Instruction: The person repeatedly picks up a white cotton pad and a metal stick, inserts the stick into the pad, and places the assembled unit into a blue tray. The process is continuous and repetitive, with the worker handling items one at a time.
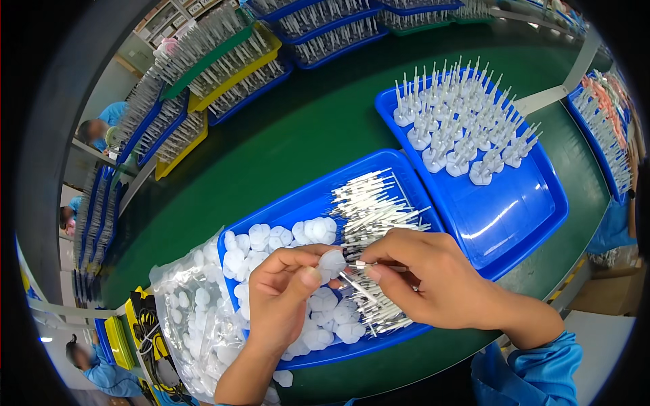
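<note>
My left hand (281, 291) pinches a translucent white plastic base (332, 262) between thumb and fingers, with a white rod (360, 287) slanting out of it. Just beside it, my right hand (433, 277) grips a thin white rod (369, 265), its tip close to the base; contact between them is too small to tell. Both hands are over a blue tray (284, 213). Several loose white bases (281, 237) fill its left side, and a heap of white rods with dark ends (372, 203) lies on its right.
A second blue tray (508, 223) at the right holds rows of upright rod-and-base pieces (460, 115). A clear bag of bases (193, 318) lies left. Stacked filled trays (325, 20) line the far edge of the green table (217, 176). Other people (112, 372) are at the left.
</note>
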Available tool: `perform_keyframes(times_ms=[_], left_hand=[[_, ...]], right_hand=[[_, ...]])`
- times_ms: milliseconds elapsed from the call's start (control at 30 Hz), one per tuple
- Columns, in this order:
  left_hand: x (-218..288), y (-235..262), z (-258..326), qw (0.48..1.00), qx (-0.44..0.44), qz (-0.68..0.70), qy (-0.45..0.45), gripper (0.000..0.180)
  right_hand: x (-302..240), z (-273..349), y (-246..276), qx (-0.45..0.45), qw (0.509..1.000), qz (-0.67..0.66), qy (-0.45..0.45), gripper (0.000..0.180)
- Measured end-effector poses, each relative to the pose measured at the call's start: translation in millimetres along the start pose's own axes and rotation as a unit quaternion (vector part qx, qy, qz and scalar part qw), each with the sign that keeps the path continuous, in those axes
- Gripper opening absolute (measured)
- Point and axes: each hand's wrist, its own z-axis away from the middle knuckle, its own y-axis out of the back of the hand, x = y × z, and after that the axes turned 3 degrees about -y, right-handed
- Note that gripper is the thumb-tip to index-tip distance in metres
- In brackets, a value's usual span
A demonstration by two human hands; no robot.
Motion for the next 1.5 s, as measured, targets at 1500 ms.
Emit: perform_keyframes(times_ms=[1500], left_hand=[[1.8, -10.4, -3.4, 0.882, -0.107, -0.374, -0.268, 0.039]], right_hand=[[7.1, 4.0, -14.1, 0.055, 0.993, 0.057, 0.087, 0.011]])
